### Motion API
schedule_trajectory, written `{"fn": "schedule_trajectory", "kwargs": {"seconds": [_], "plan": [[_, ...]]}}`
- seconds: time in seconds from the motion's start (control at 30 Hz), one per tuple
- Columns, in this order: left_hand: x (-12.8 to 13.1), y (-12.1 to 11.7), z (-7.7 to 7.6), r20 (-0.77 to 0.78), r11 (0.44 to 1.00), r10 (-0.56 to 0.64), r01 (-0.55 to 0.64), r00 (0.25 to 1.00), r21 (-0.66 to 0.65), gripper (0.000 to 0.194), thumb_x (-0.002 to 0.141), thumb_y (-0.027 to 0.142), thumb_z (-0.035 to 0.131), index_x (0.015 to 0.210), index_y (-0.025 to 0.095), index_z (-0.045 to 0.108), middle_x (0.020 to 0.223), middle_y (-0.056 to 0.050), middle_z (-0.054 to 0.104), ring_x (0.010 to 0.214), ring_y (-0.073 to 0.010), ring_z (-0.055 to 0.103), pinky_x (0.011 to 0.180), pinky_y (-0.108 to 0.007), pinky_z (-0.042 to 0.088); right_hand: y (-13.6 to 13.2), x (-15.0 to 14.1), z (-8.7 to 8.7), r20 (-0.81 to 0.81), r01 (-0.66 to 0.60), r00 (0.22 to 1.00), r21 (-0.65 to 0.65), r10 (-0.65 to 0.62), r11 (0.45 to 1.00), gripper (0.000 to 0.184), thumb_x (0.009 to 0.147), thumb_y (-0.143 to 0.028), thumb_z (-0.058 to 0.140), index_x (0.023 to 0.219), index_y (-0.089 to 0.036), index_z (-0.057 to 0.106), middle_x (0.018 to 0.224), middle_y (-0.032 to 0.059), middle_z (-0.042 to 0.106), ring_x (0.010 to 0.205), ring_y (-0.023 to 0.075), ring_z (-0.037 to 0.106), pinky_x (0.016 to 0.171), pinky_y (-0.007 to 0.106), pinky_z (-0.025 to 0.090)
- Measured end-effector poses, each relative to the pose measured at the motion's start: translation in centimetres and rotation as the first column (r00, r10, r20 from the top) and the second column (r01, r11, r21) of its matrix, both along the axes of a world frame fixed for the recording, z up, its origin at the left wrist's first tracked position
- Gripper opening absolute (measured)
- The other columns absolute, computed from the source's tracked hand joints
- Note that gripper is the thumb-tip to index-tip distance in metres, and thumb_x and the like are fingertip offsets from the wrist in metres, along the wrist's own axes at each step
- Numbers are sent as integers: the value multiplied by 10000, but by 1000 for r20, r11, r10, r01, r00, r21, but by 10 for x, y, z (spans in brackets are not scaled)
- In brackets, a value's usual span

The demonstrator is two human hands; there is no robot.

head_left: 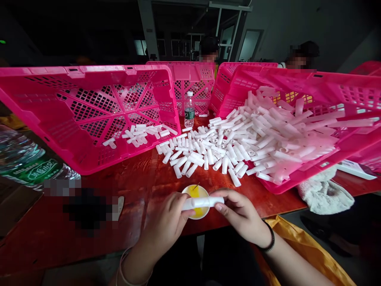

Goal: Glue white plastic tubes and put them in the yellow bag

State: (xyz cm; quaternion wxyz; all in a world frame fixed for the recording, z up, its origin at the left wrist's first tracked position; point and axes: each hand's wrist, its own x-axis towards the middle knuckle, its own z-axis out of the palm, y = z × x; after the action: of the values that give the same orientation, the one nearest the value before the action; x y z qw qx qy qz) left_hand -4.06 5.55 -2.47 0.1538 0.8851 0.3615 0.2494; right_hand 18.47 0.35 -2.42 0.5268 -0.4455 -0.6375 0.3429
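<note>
My left hand (171, 216) is closed round the left end of a white plastic tube (201, 202). The thumb and fingers of my right hand (239, 214) pinch its right end. The tube lies level between the hands and shows a step near its middle; I cannot tell whether it is two pieces joined. Just behind it stands a small white bowl (206, 192) with something yellow inside and a thin dark stick (195, 186) leaning in it. Beyond the bowl, a large heap of short white tubes (226, 149) covers the red table (125, 202).
A tipped pink crate (89, 159) at left holds several white pieces; the right pink crate (285, 186) spills tubes. A small water bottle (189, 110) stands between them. Large bottles (32, 167) lie left. A pale cloth (324, 192) is at right. Two people sit beyond the crates.
</note>
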Motion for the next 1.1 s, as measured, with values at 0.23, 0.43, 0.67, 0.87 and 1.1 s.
{"fn": "schedule_trajectory", "kwargs": {"seconds": [0.23, 0.43, 0.67, 0.87, 1.1], "plan": [[7, -20, 13, -124, 923, 10, 38, 992, 383, 210, 960, 243, 418, 1116, 164, 533, 945, -83, 657, 843, -247, 613, 773, -416, 513, -22, 9, 34, 163, -9, 986, -182, 39, 983, 155, 907, -258, 548, 989, -172, 646, 866, 58, 686, 759, 147, 640, 693, 247, 534], [13, -41, 21, 50, 982, -16, 7, 999, 188, 228, 977, 306, 394, 1122, 164, 496, 979, -77, 647, 906, -199, 615, 773, -305, 527, -40, 16, 32, 208, -29, 978, -2, 29, 1000, 194, 903, -213, 562, 1089, -190, 611, 932, 69, 673, 837, 162, 642, 744, 271, 524], [22, -64, 33, -26, 935, -35, 42, 999, 351, 202, 980, 273, 374, 1079, 170, 517, 898, -69, 645, 807, -223, 611, 692, -344, 508, -58, 24, 45, 298, -193, 945, 172, 136, 966, 272, 900, -104, 537, 1147, -208, 582, 1002, 83, 664, 919, 162, 616, 817, 289, 501], [35, -86, 42, -79, 890, -17, 51, 997, 452, 228, 972, 254, 384, 1098, 126, 527, 859, -86, 638, 760, -233, 603, 680, -370, 492, -76, 25, 58, 303, -189, 943, 143, 138, 972, 278, 902, -105, 529, 1152, -213, 579, 976, 72, 662, 877, 155, 613, 782, 271, 497], [42, -109, 53, 97, 992, -95, 102, 991, -77, 183, 946, 279, 419, 996, 189, 571, 883, -63, 618, 796, -212, 572, 697, -326, 446, -94, 23, 60, 335, -188, 934, 168, 124, 968, 207, 926, -181, 504, 1121, -185, 575, 951, 88, 670, 826, 160, 613, 742, 272, 492]]}}
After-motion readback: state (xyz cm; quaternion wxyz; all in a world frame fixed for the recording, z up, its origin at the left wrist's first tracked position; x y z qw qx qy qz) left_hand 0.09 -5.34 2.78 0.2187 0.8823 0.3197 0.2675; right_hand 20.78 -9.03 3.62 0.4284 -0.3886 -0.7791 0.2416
